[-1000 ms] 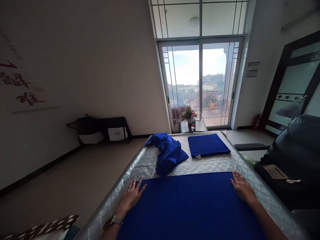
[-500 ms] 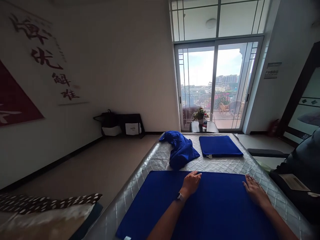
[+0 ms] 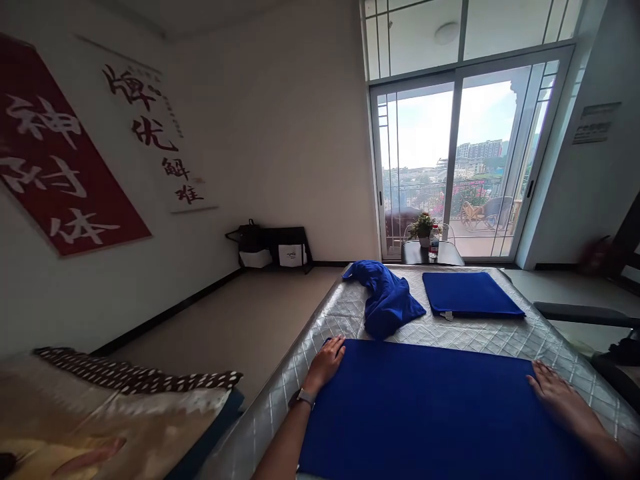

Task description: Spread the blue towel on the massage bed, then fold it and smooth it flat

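Note:
A flat blue cloth (image 3: pixel 430 407) is spread over the near part of a silver quilted mattress (image 3: pixel 345 300). My left hand (image 3: pixel 326 363), with a watch on the wrist, lies on the cloth's far left corner, fingers stretched out. At the far right corner, my right hand (image 3: pixel 563 393) rests flat with its fingers extended. Neither hand grips anything. Beyond the cloth lie a crumpled blue cloth (image 3: pixel 387 300) on the left and a neatly folded blue cloth (image 3: pixel 473 293) with a small white tag on the right.
Behind the mattress stands a small dark table (image 3: pixel 450 255) with a potted plant (image 3: pixel 423 227) and a bottle (image 3: pixel 434 243), before sliding glass doors (image 3: pixel 453 167). Patterned cushions (image 3: pixel 135 407) sit at the lower left. A dark padded bench (image 3: pixel 585 313) is at the right.
My left hand has moved left from the middle of the cloth's far edge to its left corner. My right hand stays at the right corner. The view has turned left.

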A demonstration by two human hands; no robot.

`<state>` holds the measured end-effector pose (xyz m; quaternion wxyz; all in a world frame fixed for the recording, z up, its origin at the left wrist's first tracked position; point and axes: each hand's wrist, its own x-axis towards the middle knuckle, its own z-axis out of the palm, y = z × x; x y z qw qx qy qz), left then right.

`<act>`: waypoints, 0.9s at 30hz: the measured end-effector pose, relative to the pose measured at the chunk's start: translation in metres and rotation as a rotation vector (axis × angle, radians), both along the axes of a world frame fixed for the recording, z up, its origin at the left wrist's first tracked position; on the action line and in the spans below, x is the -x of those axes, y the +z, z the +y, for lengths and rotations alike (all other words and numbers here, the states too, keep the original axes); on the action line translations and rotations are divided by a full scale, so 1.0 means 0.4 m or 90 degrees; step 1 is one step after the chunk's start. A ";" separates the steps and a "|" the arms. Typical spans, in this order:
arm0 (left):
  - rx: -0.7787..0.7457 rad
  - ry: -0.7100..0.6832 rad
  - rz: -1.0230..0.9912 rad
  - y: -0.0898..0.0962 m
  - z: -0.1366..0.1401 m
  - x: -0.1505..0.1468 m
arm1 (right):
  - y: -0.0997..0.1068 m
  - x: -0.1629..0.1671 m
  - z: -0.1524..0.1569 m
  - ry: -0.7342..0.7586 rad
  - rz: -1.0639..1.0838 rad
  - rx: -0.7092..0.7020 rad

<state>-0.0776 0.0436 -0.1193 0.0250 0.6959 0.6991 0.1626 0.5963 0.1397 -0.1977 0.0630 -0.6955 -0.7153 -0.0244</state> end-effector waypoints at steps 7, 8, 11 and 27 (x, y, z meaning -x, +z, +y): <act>-0.021 0.034 0.000 -0.019 0.005 -0.004 | 0.187 0.399 -0.086 0.080 -0.087 -0.093; -0.022 0.035 0.000 -0.019 0.005 -0.004 | 0.209 0.487 -0.105 0.141 -0.058 -0.084; -0.025 0.031 0.013 -0.019 0.004 0.000 | 0.242 0.714 -0.156 0.285 0.049 -0.011; 0.000 0.051 0.078 -0.058 0.023 0.025 | 0.141 0.325 -0.094 0.120 0.032 0.045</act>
